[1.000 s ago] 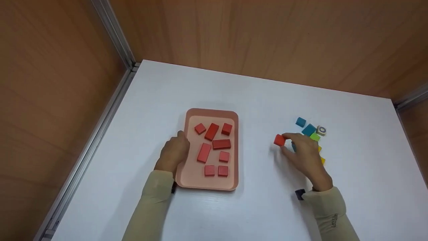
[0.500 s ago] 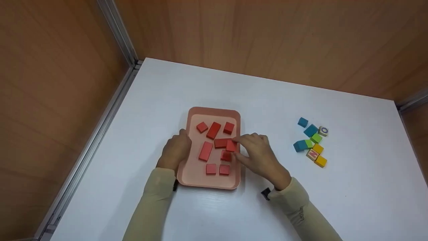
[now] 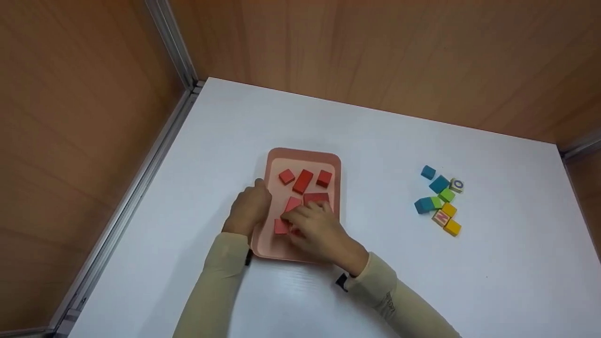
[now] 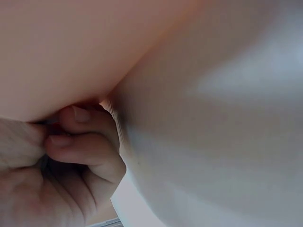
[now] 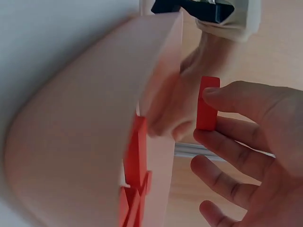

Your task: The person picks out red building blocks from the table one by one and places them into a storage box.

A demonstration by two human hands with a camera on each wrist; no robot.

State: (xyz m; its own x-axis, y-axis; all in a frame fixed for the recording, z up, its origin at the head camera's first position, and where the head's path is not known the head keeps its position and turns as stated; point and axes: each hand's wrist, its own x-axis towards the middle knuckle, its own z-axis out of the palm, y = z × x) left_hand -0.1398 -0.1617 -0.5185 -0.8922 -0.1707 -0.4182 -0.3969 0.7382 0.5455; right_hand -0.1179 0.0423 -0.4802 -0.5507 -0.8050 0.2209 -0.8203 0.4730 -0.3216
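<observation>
A pink rectangular tray (image 3: pixel 305 154) holds several red blocks, among them a long red block (image 3: pixel 303 181). My left hand (image 3: pixel 249 209) grips the tray's left rim; in the left wrist view its fingers (image 4: pixel 90 146) curl in close under the tray wall. Over the lower part of the tray, my right hand (image 3: pixel 321 232) pinches a red block (image 5: pixel 207 111) between thumb and forefinger. The other fingers of that hand are spread loosely in the right wrist view. From the head, the right hand hides some of the blocks beneath it.
To the right on the white table (image 3: pixel 488 277) lies a loose cluster: blue blocks (image 3: pixel 439 184), green ones (image 3: pixel 446 195), yellow ones (image 3: pixel 452 228) and lettered blocks (image 3: pixel 441 218). Wood panels (image 3: pixel 375 51) stand at the back and left, with a metal rail (image 3: pixel 173 112) along the left.
My right hand has carried the red block leftward from beside the coloured cluster to over the tray's lower part. The left hand has kept its place at the tray's rim.
</observation>
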